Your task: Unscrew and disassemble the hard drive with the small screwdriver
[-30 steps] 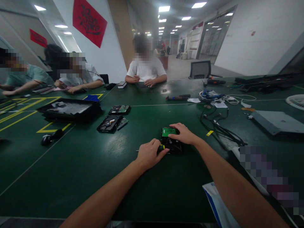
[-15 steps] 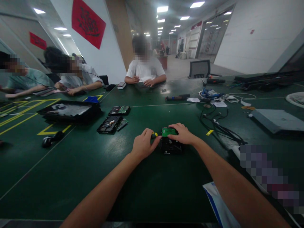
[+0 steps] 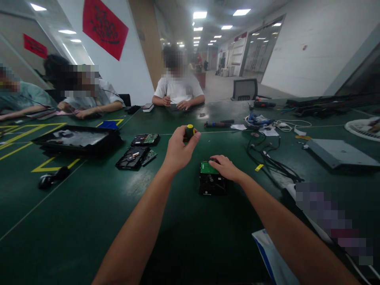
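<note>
My left hand (image 3: 180, 148) is raised above the table, closed around a screwdriver (image 3: 190, 131) whose handle is dark green with a yellow end. Its shaft cannot be made out. Below and to the right lies a black hard drive (image 3: 211, 186) with a green circuit board (image 3: 207, 167) on its upper part. My right hand (image 3: 226, 167) grips the drive at its upper right, the thumb by the board and the fingers curled over the far edge. To the left sit another opened drive (image 3: 132, 158), a loose circuit board (image 3: 149, 157) and a further hard drive (image 3: 145, 139).
A black tray (image 3: 77, 138) stands at the left on the green table (image 3: 178, 233). Black cables (image 3: 276, 162) and a grey metal box (image 3: 341, 154) lie to the right. A white-and-blue packet (image 3: 270, 253) is under my right forearm. A person (image 3: 178, 91) sits opposite; others sit left.
My left hand has lifted up and away from the hard drive with the screwdriver, which now points its handle end upward. My right hand stays at the drive, shifted slightly. The view has turned slightly.
</note>
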A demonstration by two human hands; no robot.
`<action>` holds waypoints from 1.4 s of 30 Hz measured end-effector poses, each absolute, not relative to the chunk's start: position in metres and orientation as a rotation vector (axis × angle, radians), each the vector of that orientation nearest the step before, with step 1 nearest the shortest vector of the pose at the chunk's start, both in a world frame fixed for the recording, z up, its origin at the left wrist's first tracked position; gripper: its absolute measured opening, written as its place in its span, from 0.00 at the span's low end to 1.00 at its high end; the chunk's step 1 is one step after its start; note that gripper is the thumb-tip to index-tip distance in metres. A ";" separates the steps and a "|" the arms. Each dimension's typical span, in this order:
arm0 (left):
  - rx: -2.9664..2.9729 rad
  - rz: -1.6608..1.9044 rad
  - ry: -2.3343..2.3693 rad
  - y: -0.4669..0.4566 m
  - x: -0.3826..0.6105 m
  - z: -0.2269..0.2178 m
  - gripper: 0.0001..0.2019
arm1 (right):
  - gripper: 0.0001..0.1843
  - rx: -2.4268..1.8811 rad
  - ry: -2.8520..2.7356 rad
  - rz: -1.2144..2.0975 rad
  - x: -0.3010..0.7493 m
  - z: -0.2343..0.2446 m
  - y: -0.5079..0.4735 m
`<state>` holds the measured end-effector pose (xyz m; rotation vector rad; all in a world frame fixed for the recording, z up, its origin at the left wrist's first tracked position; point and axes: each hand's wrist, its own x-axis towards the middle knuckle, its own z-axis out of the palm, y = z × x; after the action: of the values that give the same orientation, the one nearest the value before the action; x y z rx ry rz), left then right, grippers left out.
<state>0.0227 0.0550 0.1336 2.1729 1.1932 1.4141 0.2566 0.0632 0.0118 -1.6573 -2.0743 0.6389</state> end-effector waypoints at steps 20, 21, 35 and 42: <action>2.163 1.364 1.051 0.045 0.001 0.153 0.13 | 0.13 -1.621 -1.836 0.873 0.254 0.012 0.107; 2.161 1.364 1.053 0.045 0.001 0.153 0.13 | 0.13 -1.593 -1.752 0.905 0.253 0.010 0.106; 2.167 1.333 1.061 0.053 0.008 0.138 0.11 | 0.17 -1.412 -1.438 0.963 0.250 -0.004 0.087; 2.088 1.323 1.000 0.062 0.015 0.121 0.13 | 0.23 -1.452 -1.942 0.800 0.247 0.006 0.078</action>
<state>0.0149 0.0623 0.1211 2.0882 1.0002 1.3230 0.2469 0.0777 0.0060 -1.4519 -1.9424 0.7996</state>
